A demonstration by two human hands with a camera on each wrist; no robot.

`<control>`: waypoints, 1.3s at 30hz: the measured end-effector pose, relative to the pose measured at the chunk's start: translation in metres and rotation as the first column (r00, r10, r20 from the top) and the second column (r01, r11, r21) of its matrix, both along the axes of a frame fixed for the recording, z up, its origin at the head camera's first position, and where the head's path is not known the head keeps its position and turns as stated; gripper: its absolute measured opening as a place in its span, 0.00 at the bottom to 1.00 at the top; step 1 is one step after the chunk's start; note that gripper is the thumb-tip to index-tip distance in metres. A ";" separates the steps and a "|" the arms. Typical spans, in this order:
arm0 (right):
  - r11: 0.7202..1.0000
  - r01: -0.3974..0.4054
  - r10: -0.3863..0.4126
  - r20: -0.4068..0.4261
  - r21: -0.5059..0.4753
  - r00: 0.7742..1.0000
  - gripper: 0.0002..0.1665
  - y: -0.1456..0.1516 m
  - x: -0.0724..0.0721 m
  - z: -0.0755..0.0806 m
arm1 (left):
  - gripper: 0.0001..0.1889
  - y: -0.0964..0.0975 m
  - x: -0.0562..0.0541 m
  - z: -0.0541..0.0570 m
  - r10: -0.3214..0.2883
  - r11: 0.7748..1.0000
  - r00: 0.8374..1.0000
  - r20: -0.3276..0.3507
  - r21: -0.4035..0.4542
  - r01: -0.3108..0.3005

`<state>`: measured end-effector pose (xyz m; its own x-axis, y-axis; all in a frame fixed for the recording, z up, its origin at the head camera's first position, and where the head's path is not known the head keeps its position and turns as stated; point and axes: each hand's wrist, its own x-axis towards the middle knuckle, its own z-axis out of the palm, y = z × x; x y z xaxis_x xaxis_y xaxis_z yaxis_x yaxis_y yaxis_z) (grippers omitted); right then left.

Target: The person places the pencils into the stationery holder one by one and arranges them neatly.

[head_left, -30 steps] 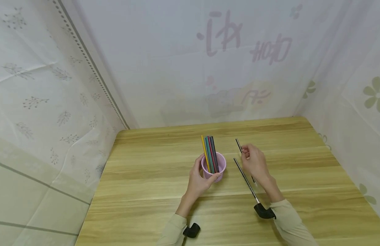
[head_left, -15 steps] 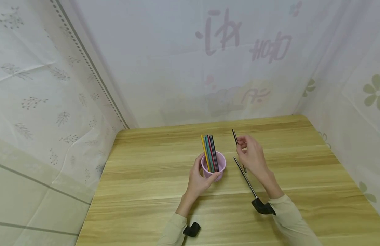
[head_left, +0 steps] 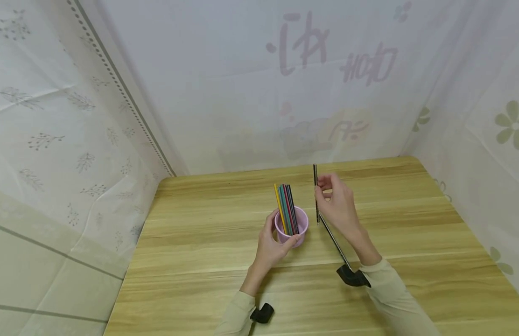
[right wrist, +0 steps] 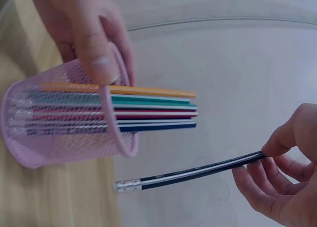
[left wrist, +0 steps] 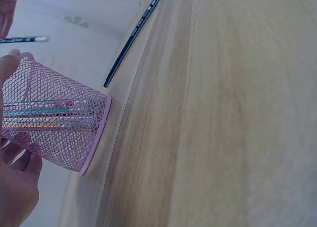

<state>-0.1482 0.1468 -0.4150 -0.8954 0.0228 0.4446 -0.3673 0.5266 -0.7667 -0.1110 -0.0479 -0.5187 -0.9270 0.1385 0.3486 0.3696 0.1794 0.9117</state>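
Observation:
A pink mesh pencil cup stands on the table, with my left hand gripping it round the side, thumb at the rim. Inside lean several pencils in yellow, green, red and dark blue, eraser ends down. My right hand pinches a dark striped pencil between thumb and fingers, to the right of the cup. That pencil is nearly upright, its white eraser and metal ferrule at the lower end. Another dark pencil lies on the table below my right hand; the left wrist view shows this dark pencil too.
The wood-grain table meets a pale printed curtain at the back, with more patterned cloth on both sides. Black wrist-camera mounts sit at both sleeves, the right mount overlapping the lying pencil's near end in the head view.
My right hand has lifted its pencil off the table, moved it left and away from me, and turned it from slanted to nearly upright. My left hand keeps its hold on the cup.

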 end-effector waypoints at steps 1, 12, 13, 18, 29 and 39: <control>1.000 -0.004 0.004 -0.010 -0.012 1.000 0.13 -0.001 0.000 0.002 | 0.44 0.000 0.000 0.000 -0.002 1.000 1.000 -0.002 0.002 0.002; 0.993 -0.052 0.044 -0.082 -0.102 0.996 0.14 -0.022 -0.008 0.010 | 0.44 -0.002 -0.001 0.000 -0.005 1.000 1.000 -0.011 0.011 0.005; 0.993 -0.056 0.048 -0.078 -0.102 0.996 0.14 -0.025 -0.009 0.009 | 0.44 -0.002 -0.001 0.000 -0.005 1.000 1.000 -0.010 0.011 0.005; 0.991 -0.073 0.068 -0.046 -0.117 0.997 0.14 -0.036 -0.015 0.001 | 0.45 -0.003 -0.001 0.000 -0.013 1.000 1.000 -0.012 0.006 0.013; 0.987 -0.117 0.121 0.034 -0.114 0.992 0.13 -0.053 -0.020 -0.017 | 0.46 0.000 -0.011 -0.030 -0.005 1.000 1.000 -0.018 -0.026 0.004; 0.984 -0.151 0.159 0.090 -0.095 0.983 0.13 -0.061 -0.017 -0.035 | 0.46 -0.005 -0.015 -0.040 -0.035 0.999 0.999 -0.008 -0.019 0.035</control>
<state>-0.1655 0.0857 -0.4500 -0.9297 -0.0846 0.3585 -0.3613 0.3988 -0.8429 -0.1262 -0.0526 -0.5587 -0.9187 0.1776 0.3529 0.3832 0.1829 0.9054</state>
